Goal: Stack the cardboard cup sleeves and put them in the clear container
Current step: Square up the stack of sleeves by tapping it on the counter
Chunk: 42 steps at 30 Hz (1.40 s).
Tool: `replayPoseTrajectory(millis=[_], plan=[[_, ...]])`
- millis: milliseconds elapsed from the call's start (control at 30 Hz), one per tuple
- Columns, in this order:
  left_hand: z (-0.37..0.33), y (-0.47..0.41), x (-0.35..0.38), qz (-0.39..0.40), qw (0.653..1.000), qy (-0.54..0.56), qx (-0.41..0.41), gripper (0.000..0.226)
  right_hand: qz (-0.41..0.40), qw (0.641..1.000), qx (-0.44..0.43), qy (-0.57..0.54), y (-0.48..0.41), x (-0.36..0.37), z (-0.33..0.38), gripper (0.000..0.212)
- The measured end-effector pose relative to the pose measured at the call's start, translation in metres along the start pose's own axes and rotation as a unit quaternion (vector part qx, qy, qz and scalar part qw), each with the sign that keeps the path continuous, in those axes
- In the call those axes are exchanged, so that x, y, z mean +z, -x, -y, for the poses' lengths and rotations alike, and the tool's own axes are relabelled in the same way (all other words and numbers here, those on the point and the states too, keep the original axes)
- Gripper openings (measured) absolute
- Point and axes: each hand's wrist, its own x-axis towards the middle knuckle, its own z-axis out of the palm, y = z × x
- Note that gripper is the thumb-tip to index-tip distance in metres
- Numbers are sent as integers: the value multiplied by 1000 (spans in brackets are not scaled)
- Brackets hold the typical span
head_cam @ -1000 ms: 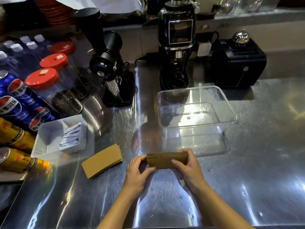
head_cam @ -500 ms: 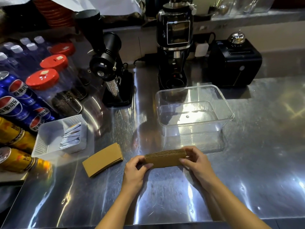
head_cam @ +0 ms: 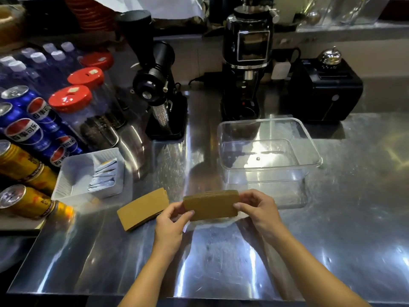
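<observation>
Both hands pinch 1 stack of cardboard sleeves (head_cam: 211, 204) by its short ends, the left hand (head_cam: 171, 227) on one end, the right hand (head_cam: 259, 210) on the other, lifted off the steel counter (head_cam: 221, 262). Just beyond the grip sits the clear container (head_cam: 269, 151), empty. Beside the left hand, a 2nd stack of sleeves (head_cam: 142, 208) lies flat, with a white tray of sachets (head_cam: 88, 173) past it.
</observation>
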Motion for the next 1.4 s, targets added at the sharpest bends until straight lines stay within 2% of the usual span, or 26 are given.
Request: replayPoseTrajectory(millis=[200, 300, 600, 933, 1067, 1167, 1267, 1400], plan=[[-15, -7, -34, -101, 994, 47, 0, 27, 49, 998, 16, -22, -15, 46, 31, 19], [-18, -12, -57, -154, 987, 49, -11, 23, 72, 997, 26, -12, -25, 77, 41, 16], [-3, -22, -117, -237, 963, 43, -121, 17, 124, 984, 129, 10, -43, 160, 37, 15], [16, -25, -124, -226, 949, 52, -212, 26, 114, 976, 164, 81, -50, 175, 25, 19], [13, -29, -124, -210, 952, 27, -219, 19, 130, 973, 171, 86, -52, 172, 23, 10], [8, -31, -124, -190, 955, 1, -229, 14, 136, 970, 163, 117, -53, 169, 24, 14], [3, -36, -124, -171, 956, -5, -239, 12, 155, 963, 182, 123, -52, 165, 27, 32], [-5, -42, -123, -131, 954, 4, -270, 6, 207, 948, 168, 173, -55, 166, 30, 29]])
